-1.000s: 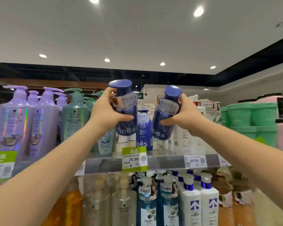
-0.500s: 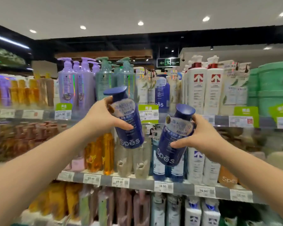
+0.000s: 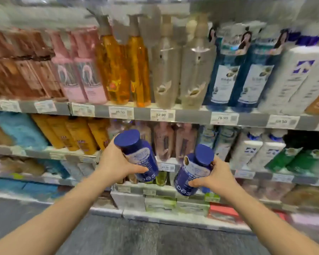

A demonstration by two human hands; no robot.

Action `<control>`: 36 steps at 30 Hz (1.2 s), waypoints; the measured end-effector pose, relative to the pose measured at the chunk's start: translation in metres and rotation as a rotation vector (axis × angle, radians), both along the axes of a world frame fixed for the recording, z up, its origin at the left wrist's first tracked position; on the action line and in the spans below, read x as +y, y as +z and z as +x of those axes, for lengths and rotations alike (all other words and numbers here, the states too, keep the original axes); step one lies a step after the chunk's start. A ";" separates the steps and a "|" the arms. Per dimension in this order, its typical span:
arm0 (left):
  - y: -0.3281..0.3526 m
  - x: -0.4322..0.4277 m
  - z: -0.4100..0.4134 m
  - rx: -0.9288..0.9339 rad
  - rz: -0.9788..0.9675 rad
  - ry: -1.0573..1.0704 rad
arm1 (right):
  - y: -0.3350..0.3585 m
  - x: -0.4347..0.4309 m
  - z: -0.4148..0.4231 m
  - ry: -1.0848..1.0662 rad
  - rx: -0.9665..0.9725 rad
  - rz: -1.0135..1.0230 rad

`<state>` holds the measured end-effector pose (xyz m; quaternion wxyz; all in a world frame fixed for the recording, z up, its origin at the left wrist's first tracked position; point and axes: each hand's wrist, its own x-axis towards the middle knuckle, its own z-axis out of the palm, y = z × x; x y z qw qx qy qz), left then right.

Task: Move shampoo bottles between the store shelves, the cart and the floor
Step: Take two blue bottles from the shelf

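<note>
I hold two dark blue shampoo bottles with flat blue caps, one in each hand, out in front of the lower store shelves. My left hand grips the left blue bottle, which tilts with its cap up and to the left. My right hand grips the right blue bottle, its cap tipped toward me. Both bottles hang in the air, clear of the shelves. The picture is blurred by motion.
Shelf rows packed with pink, orange, beige, teal and white bottles fill the view, with price tags along their edges. Boxed goods sit on the lowest level. Dark grey floor lies below, between my arms.
Both hands have carried the blue bottles down from the top shelf to the level of the lower shelves. My view has dropped, so the floor now shows.
</note>
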<state>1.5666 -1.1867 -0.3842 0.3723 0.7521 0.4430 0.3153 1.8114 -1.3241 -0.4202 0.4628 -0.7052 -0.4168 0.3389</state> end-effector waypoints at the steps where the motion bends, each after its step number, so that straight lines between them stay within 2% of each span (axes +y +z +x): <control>1: -0.029 0.010 -0.004 0.027 -0.040 -0.015 | -0.027 0.006 -0.006 -0.022 0.016 -0.036; 7: -0.167 0.028 -0.008 0.057 -0.349 -0.079 | -0.156 0.005 -0.034 -0.144 0.032 -0.170; 9: -0.212 0.025 -0.006 0.119 -0.433 -0.097 | -0.203 0.005 -0.038 -0.129 0.057 -0.217; 10: -0.260 0.023 -0.005 0.139 -0.475 -0.105 | -0.249 0.007 -0.037 -0.093 0.087 -0.253; 13: -0.313 0.011 -0.007 0.175 -0.445 -0.118 | -0.299 -0.005 -0.045 -0.065 0.136 -0.326; 16: -0.396 0.000 -0.006 0.215 -0.570 -0.091 | -0.384 -0.017 -0.045 -0.010 0.134 -0.377; 20: -0.512 -0.021 0.000 0.302 -0.600 -0.070 | -0.504 -0.032 -0.043 0.003 0.158 -0.447; 23: -0.600 -0.047 0.004 0.290 -0.606 -0.025 | -0.590 -0.053 -0.042 0.009 0.158 -0.482; 29: -0.732 -0.064 0.013 0.418 -0.571 -0.026 | -0.715 -0.069 -0.034 -0.090 0.166 -0.563; 32: -0.797 -0.068 0.014 0.424 -0.603 0.029 | -0.774 -0.068 -0.026 -0.092 0.150 -0.589; 36: -0.850 -0.068 0.019 0.395 -0.591 0.037 | -0.829 -0.060 -0.020 -0.085 0.159 -0.545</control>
